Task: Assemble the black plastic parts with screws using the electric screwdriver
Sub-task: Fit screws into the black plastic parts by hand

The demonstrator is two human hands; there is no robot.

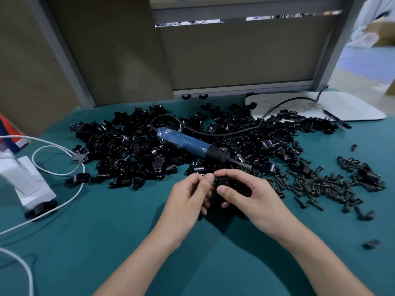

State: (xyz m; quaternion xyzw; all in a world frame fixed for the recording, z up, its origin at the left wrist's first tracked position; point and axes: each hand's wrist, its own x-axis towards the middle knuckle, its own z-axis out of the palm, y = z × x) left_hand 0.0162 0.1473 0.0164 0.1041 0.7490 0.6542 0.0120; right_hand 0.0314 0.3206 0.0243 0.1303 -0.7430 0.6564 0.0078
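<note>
Part [226, 184]: between both hands, just near of electric screwdriver [192, 145] | right hand [250, 195] curled round it | left hand [188, 197] pinches its left edge | black, curved, glossy

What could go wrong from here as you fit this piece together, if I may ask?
The black part is held between the left hand and right hand; a slip could drop it into the pile of parts, where it would be hard to find. The electric screwdriver lies on that uneven pile with its cord looping across; lifting it may drag the cord and scatter parts or loose screws.
</note>
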